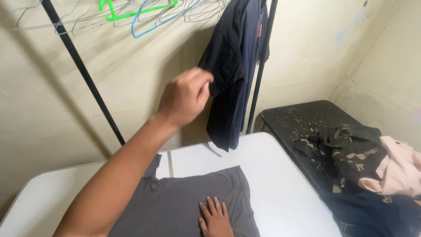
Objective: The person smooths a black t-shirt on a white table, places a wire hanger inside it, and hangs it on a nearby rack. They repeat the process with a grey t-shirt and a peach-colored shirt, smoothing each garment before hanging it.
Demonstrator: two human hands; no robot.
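Fingers of our right hand (215, 218) lie spread and flat on the grey shirt (184, 206), which rests smoothed out on the white counter (280, 188) just below us. Beyond it, our left hand (185, 98) is raised with the fingers curled together, pinching the sleeve hem of the navy shirt (234, 66) that hangs from the black rack (79, 66) against the wall. Further up, empty hangers (140, 11) in wire, green and blue crowd the rail. To the right, well apart, a heap of clothes (372, 162) sits on a black table (302, 116). We judge the main risk to be in that pinch: a sharp tug on the sleeve could drag the navy shirt off its hanger, or swing it down onto the grey shirt and rumple it. Our flat palm could also shift the grey shirt if we lean.
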